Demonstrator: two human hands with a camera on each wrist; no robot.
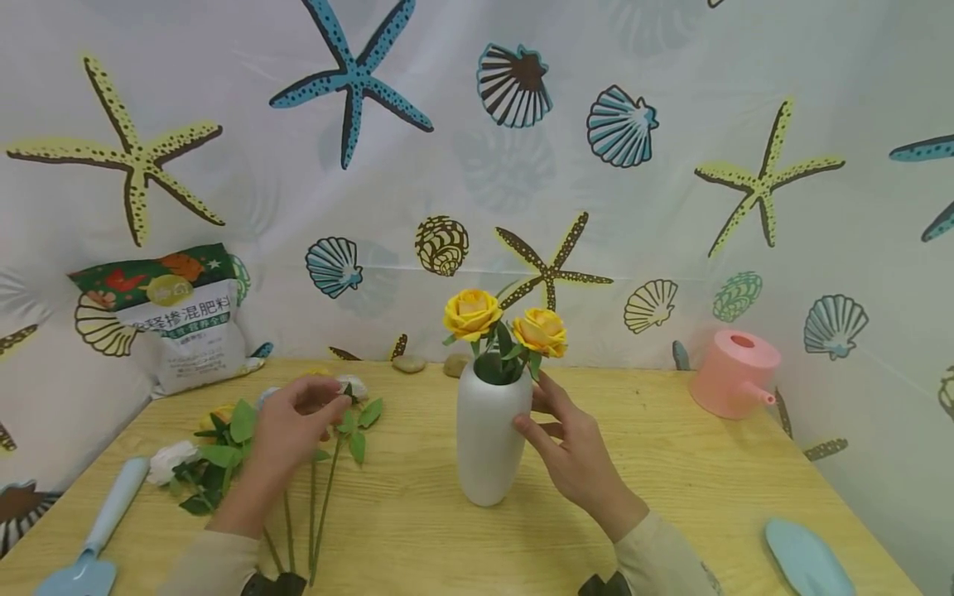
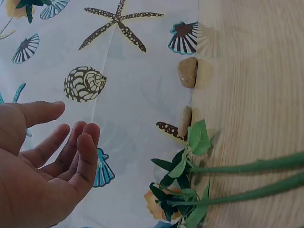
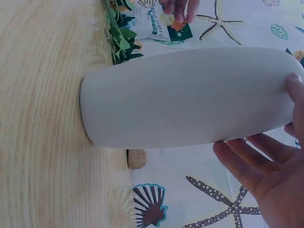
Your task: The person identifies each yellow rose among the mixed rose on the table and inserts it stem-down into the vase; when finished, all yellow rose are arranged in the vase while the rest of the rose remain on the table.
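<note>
A white vase [image 1: 488, 439] stands upright on the wooden table, with two yellow roses [image 1: 473, 314] in its mouth. My right hand [image 1: 581, 455] holds its right side near the top, thumb in front and fingers reaching behind; the right wrist view shows the thumb [image 3: 295, 85] against the vase wall. My left hand [image 1: 294, 422] hovers over loose flowers at the left, its fingers loosely bent and nothing between them in the left wrist view. Just beyond its fingertips in the head view lies a white flower [image 1: 354, 386]. Long green stems [image 1: 325, 505] extend toward me.
Further left lie a white rose [image 1: 173, 461] and leafy stems, beside a pale blue trowel [image 1: 122, 501]. A fertilizer bag [image 1: 194, 331] leans at the back left. Stones [image 1: 408, 364] line the back edge. On the right are a pink watering can [image 1: 734, 377] and a light blue object [image 1: 808, 556].
</note>
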